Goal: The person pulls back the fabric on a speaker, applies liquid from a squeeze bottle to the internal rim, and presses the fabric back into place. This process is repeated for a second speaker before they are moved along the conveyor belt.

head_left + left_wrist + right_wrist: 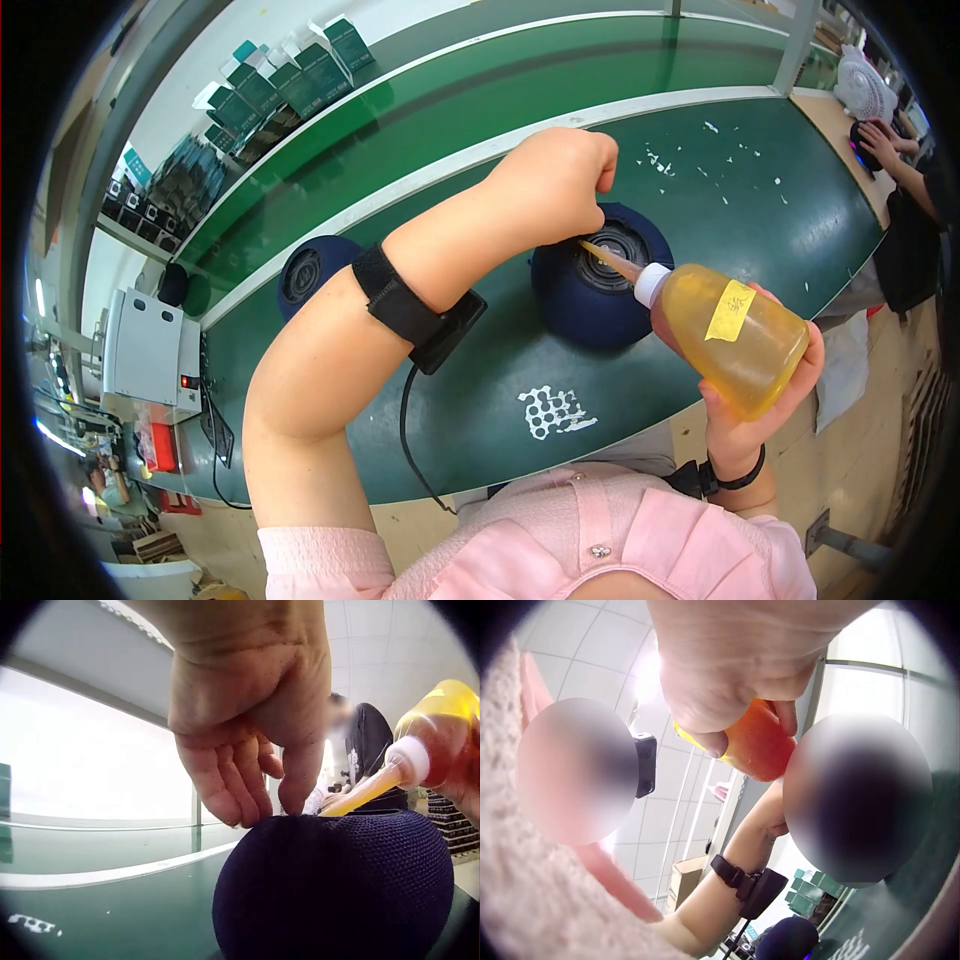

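A round navy speaker [590, 315] covered in knit fabric stands on the green table with its black ringed face up. My left hand [555, 180] reaches over it, and in the left wrist view thumb and curled fingertips pinch at the fabric on its top edge. My right hand [765, 415] grips a squeeze bottle [740, 350] of amber liquid, which has a yellow label and a white collar. Tilted down, the bottle's thin nozzle [364, 791] has its tip at the speaker's ringed top, close beside the left fingertips.
A second navy speaker [335, 255] sits to the left. A perforated white sheet [552, 412] lies near the front edge, white scraps [660, 163] farther back. Green boxes [290, 85] stand behind the table. A grey machine [150, 345] is at far left; another person's hand [885, 145] is at right.
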`<action>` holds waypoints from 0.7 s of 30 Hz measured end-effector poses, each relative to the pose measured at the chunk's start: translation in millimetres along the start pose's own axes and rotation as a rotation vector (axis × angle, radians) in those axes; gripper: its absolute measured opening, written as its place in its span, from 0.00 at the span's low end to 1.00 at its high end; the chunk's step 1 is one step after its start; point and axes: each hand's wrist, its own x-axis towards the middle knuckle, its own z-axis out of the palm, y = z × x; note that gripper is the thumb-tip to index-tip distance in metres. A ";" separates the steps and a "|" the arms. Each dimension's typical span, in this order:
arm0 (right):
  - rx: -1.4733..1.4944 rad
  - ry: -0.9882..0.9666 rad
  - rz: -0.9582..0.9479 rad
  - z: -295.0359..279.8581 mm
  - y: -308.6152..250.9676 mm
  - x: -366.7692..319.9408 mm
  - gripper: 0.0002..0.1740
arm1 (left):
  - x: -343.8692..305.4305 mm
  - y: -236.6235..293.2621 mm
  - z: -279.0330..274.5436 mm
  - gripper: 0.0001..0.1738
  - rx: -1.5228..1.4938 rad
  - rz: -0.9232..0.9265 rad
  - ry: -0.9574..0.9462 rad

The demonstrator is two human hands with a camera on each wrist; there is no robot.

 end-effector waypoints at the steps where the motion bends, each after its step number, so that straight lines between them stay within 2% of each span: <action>1: 0.000 0.002 0.001 0.0 -0.2 -0.3 0.52 | 0.6 2.9 0.6 0.12 0.064 0.054 0.015; 6: 0.027 0.000 0.007 -0.2 0.0 -0.4 0.52 | 3.7 3.8 7.4 0.14 0.205 0.158 0.084; 8: 0.038 0.008 0.013 -0.5 0.4 -0.6 0.52 | 4.4 -0.9 -1.3 0.16 0.057 0.042 0.045; 10: 0.050 0.021 0.017 -0.9 0.5 -1.0 0.53 | 2.3 -7.4 -7.3 0.18 0.036 0.030 0.017; 12: 0.061 0.041 0.046 -1.1 -0.1 -2.0 0.53 | -3.2 -7.2 -14.0 0.18 -0.262 -0.193 -0.086; 14: 0.057 0.050 0.039 -0.1 0.6 -1.0 0.53 | -6.3 -13.1 -13.3 0.19 -0.287 -0.187 -0.096; 16: 0.053 0.058 0.032 1.6 1.0 -0.5 0.53 | -11.8 -12.6 -12.3 0.19 -0.435 -0.278 -0.085; 21: 0.086 0.025 0.030 3.3 0.8 -2.2 0.54 | -17.7 -20.8 -4.2 0.20 -0.561 -0.349 -0.032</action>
